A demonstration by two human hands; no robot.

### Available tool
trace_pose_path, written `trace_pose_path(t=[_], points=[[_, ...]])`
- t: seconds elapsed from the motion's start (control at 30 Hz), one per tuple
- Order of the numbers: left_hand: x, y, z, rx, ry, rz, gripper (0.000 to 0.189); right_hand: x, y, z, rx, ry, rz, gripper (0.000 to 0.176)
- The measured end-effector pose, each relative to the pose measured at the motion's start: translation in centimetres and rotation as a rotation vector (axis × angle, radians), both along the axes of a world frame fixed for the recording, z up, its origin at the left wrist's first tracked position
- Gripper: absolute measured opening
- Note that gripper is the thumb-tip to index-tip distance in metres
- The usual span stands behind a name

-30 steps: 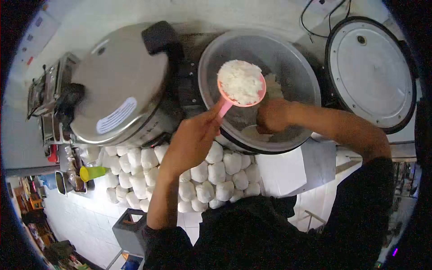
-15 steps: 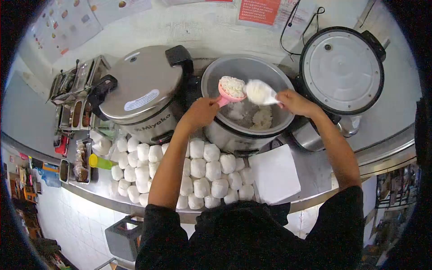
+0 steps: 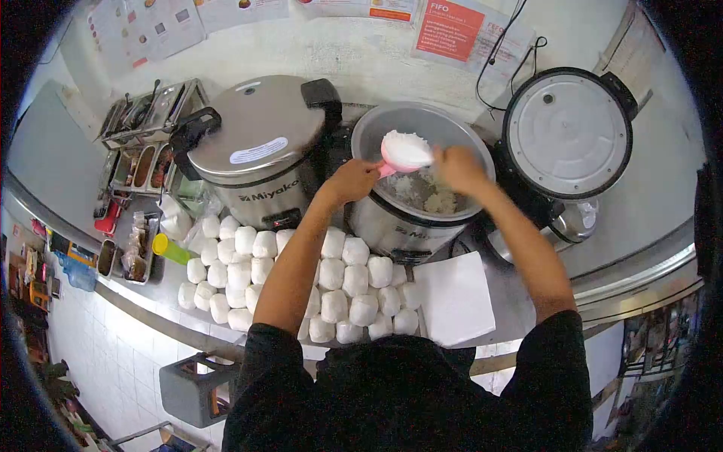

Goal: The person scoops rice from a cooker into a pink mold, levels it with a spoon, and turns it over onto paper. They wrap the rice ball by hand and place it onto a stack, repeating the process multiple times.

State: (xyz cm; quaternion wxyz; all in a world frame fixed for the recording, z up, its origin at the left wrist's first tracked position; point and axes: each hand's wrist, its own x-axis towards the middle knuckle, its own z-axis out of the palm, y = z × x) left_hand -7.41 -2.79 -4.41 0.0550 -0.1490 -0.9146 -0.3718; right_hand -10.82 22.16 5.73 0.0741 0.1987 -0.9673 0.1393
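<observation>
Over the open rice cooker [image 3: 370,126], my left hand [image 3: 354,181] is closed around the handle of a pink scoop [image 3: 388,167]. White rice [image 3: 401,137] is heaped in its bowl. My right hand [image 3: 461,173], smeared by motion, grips a white rice paddle [image 3: 416,153] whose flat blade lies against the scoop's bowl. Loose clumps of cooked rice [image 3: 440,200] sit in the bottom of the pot below. Several rows of white wrapped bundles [image 3: 355,279] stand on the counter in front of the cooker, partly hidden by my left forearm.
A lidded Miyako rice cooker [image 3: 260,181] stands to the left. The open cooker's lid [image 3: 568,132] is raised at the right. White paper sheets [image 3: 456,297] lie beside the bundles. Farther left are a yellow-green bottle [image 3: 170,248] and metal food trays [image 3: 143,167].
The paddle has moved left from beside the scoop onto its bowl, and my right hand has come closer to my left. The camera view has shifted slightly.
</observation>
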Motion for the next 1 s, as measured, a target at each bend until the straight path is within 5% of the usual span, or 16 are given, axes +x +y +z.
trace_pose_path(t=[0.1, 0.33, 0.4, 0.5, 0.53, 0.6, 0.63, 0.7, 0.77, 0.83, 0.93, 1.0], points=[[1.5, 0.2, 3.1, 0.084, -0.320, -0.011, 0.040, 0.2, -1.8, -5.2, -0.041, -0.064, -0.077, 0.059], [1.0, -0.6, 3.2, 0.193, -0.439, -0.101, 0.038, -2.7, 2.5, -4.9, 0.182, -0.103, -0.061, 0.059], [-0.4, -1.3, 0.6, 0.083, -0.258, -0.189, 0.038, -4.3, 4.9, -6.8, 0.246, -0.067, 0.035, 0.058], [0.8, -0.6, 2.6, 0.070, -0.311, -0.134, 0.038, -5.6, 7.0, -5.3, 0.456, -0.058, 0.153, 0.056], [1.4, -0.4, 3.7, 0.093, -0.381, -0.079, 0.037, -4.8, 6.6, -4.6, 0.328, -0.168, 0.111, 0.056], [1.5, -0.4, 3.4, 0.110, -0.278, -0.096, 0.037, -2.1, 4.5, -3.5, 0.084, -0.393, 0.037, 0.054], [1.7, -0.4, 3.1, 0.116, -0.233, -0.106, 0.037, -0.6, 3.5, -4.6, 0.245, -0.170, 0.245, 0.051], [-1.0, -1.0, -1.5, -0.007, 0.362, -0.221, 0.037, -0.6, 2.5, -6.6, 0.152, -0.235, 0.252, 0.050], [0.1, -0.4, 0.3, -0.034, 0.380, -0.220, 0.037, 0.0, 2.2, -6.4, 0.220, -0.131, 0.335, 0.050], [2.2, -0.1, 4.3, 0.030, -0.176, -0.119, 0.037, 0.9, 2.3, -4.2, 0.226, -0.136, 0.272, 0.051], [2.2, -1.1, 3.7, 0.375, -0.495, -0.139, 0.037, 0.4, 3.7, -3.5, 0.180, -0.060, 0.087, 0.052], [2.3, -1.6, 3.7, 0.367, -0.505, -0.160, 0.038, -0.8, 6.2, -4.4, 0.168, -0.019, -0.008, 0.053]])
